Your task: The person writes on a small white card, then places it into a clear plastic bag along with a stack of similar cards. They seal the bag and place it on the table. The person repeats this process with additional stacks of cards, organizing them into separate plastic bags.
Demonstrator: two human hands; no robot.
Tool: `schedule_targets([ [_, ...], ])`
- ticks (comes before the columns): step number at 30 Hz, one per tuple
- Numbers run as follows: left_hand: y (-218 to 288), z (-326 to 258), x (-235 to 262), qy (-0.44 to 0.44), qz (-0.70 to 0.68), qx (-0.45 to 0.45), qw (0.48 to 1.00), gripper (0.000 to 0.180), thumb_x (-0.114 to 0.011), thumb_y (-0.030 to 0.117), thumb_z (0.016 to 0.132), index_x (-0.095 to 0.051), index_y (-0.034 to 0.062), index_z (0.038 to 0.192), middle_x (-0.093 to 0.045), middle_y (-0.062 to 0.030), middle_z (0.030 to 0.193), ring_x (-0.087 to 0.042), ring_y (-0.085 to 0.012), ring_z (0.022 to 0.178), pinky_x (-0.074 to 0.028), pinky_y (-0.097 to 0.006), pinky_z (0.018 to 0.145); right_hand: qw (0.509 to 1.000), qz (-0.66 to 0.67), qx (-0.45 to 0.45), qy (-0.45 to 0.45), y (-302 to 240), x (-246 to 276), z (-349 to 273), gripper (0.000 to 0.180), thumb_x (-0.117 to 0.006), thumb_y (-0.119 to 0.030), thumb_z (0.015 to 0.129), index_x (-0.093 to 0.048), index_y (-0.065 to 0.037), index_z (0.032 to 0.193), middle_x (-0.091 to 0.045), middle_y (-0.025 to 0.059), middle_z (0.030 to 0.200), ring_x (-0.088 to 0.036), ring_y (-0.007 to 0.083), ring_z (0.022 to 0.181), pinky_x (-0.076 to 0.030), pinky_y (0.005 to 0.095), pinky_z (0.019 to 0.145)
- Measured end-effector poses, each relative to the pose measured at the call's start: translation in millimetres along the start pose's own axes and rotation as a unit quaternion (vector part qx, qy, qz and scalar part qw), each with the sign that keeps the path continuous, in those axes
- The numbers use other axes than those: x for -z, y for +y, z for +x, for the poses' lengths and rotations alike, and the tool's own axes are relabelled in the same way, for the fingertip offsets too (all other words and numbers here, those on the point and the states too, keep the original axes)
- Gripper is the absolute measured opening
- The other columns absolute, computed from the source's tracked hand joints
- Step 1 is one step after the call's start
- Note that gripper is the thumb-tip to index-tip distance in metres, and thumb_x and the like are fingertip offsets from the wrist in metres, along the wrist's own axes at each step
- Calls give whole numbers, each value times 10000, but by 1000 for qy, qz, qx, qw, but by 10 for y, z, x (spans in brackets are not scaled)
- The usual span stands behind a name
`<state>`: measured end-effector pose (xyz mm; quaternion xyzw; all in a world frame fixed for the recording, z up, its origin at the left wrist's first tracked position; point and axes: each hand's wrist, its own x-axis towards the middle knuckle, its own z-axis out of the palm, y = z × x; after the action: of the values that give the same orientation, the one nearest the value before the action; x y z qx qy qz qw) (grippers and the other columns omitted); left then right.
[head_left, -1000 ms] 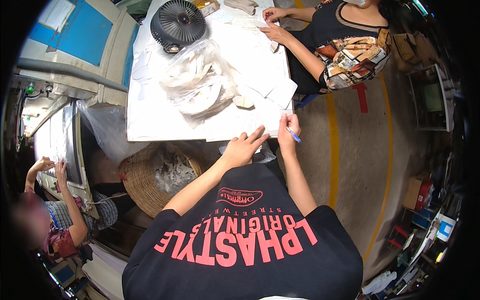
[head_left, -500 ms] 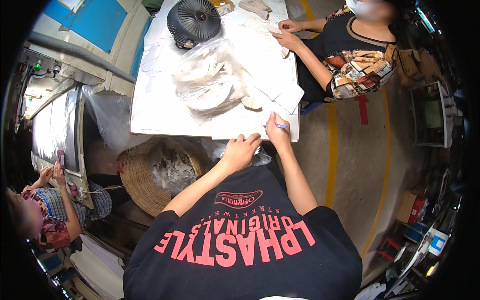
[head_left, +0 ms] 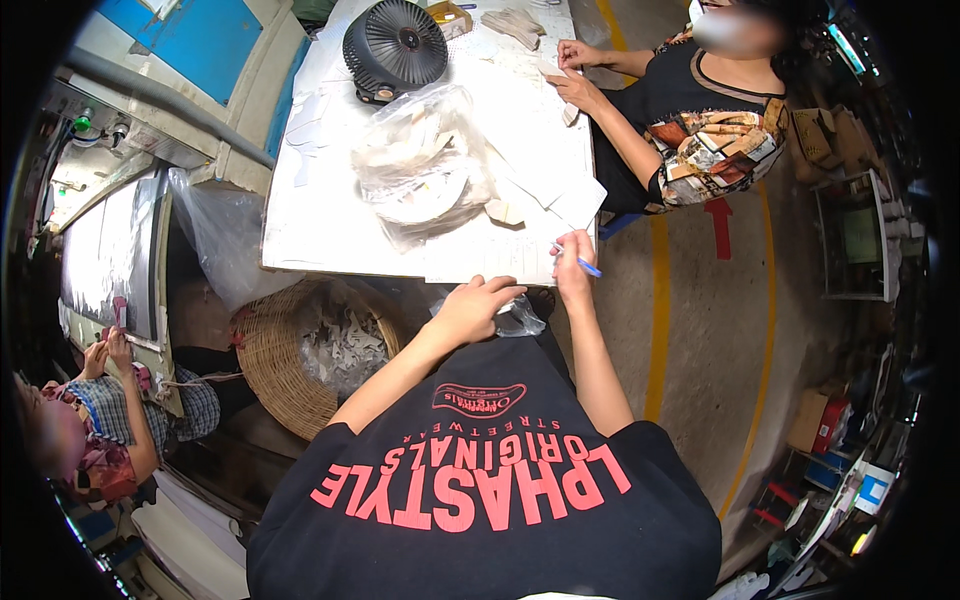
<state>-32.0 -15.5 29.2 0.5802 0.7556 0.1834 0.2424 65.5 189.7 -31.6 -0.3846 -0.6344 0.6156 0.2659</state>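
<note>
A blue pen (head_left: 590,270) is gripped in my right hand (head_left: 573,262), over the right front corner of the white table (head_left: 330,245). Beneath its tip lies a white sheet of paper (head_left: 470,262) with faint lines. My left hand (head_left: 473,310) rests at the sheet's near edge, its fingers stretched out toward the right; the thumb side is partly hidden. Just below it hangs a clear plastic bag (head_left: 520,318). Behind the sheet lies a large clear bag (head_left: 425,165) of pale pieces, with a small beige piece (head_left: 505,212) beside it and a white card (head_left: 578,203) to the right.
A black fan (head_left: 400,48) stands at the back of the table, near a small box (head_left: 450,20). On the right a co-worker (head_left: 690,110) handles a pale piece. A wicker basket (head_left: 268,355) of scraps stands at lower left, near another person (head_left: 120,430) at a machine.
My right hand has shifted right and slightly down with the pen, which shows more plainly. My left hand has slid slightly left and down.
</note>
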Motion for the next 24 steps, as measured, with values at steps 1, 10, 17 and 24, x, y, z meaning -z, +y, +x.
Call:
schedule_targets([
  [1, -39, -53, 52, 7, -53, 15, 998, 688, -637, -10, 742, -595, 127, 1415, -654, -69, 1361, -639, -378, 1079, -553, -444, 934, 999, 33, -2, -1, -10, 75, -7, 216, -473, -181, 1064, -583, -36, 948, -653, 75, 864, -613, 136, 621, -523, 315, 562],
  [10, -635, -838, 120, 129, -547, 209, 800, 440, -563, -39, 864, -598, 119, 1273, -581, 17, 915, -538, -90, 840, -452, -265, 769, 944, -320, 63, 53, -19, 301, -173, 159, -636, -63, 902, -636, -32, 1058, -652, 180, 1049, -666, 378, 987, -532, 445, 895],
  [17, -772, -872, -182, 232, -585, 323, 707, 496, -586, -8, 840, -593, 107, 1322, -591, 8, 919, -549, -115, 835, -454, -271, 755, 878, -479, -6, 14, -304, 56, -402, 623, -802, -406, 875, -497, -22, 1258, -505, 211, 1272, -703, 450, 982, -573, 555, 824],
  [24, -577, -621, -196, 275, -601, 333, 672, 427, -674, 222, 1004, -593, 33, 1378, -596, 26, 937, -535, -95, 851, -445, -261, 775, 876, -483, 13, 4, -167, 79, -390, 581, -796, -371, 879, -498, -29, 1242, -498, 195, 1274, -712, 449, 942, -574, 567, 794],
])
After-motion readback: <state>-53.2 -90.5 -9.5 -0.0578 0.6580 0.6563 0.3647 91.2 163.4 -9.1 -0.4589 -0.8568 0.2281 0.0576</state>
